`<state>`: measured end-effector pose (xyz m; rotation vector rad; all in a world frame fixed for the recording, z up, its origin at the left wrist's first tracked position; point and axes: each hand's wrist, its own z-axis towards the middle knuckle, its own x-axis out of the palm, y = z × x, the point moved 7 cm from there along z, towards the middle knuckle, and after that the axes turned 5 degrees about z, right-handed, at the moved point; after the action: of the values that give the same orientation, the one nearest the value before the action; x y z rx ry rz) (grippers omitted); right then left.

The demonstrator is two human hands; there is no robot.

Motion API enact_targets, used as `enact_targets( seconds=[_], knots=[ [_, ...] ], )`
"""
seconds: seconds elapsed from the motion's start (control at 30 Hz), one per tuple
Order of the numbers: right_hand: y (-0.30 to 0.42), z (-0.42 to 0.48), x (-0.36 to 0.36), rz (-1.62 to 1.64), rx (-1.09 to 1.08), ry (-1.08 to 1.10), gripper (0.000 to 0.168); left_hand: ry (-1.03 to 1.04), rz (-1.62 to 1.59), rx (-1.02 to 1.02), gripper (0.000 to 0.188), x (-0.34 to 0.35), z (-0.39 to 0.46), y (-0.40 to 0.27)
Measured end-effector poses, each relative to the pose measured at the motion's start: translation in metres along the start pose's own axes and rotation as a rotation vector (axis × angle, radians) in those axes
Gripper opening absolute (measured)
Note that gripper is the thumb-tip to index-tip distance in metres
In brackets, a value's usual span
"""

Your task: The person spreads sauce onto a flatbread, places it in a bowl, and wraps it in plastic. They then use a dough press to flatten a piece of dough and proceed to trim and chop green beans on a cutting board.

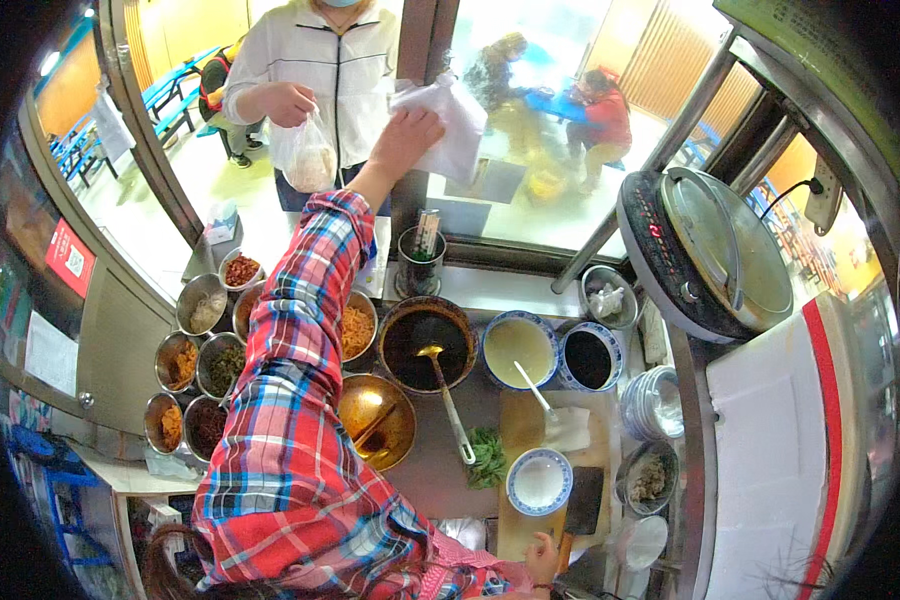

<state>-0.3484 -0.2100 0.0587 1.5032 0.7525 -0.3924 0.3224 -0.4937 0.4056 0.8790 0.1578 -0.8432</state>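
Observation:
My left hand [411,141] reaches far forward, its fingers gripping a hanging stack of white plastic bags [457,124] by the window post; the thumb is hidden. Low at the right, my right hand [542,559] has loosely bent fingers and nothing visible in it. Beside it is the wooden handle of a cleaver [586,499], whose dark blade lies on a wooden cutting board [517,420]. A blue-rimmed bowl [538,481], white inside, stands on that board. Across the counter, a person in a white jacket [307,56] holds a filled plastic bag [311,157].
A wide pot of dark liquid [412,330] holds a ladle [448,401]. Next to it are a bowl of pale sauce [517,349] and a bowl of dark sauce [589,358]. Metal bowls of toppings [221,364] stand left of my sleeve. An electric griddle [720,247] stands right.

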Motion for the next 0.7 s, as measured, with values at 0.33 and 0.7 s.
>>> enact_targets(
  seconds=[0.33, 0.7],
  knots=[
    [0.018, -0.005, -0.002, 0.026, 0.053, 0.013, 0.021, 0.090, -0.422, -0.196, 0.012, 0.010, 0.009, 0.023],
    [0.128, 0.047, -0.001, 0.481, -0.069, 0.089, 0.026, 1.042, -2.599, -0.574, 0.034, -0.231, -0.204, -0.257]
  ],
)
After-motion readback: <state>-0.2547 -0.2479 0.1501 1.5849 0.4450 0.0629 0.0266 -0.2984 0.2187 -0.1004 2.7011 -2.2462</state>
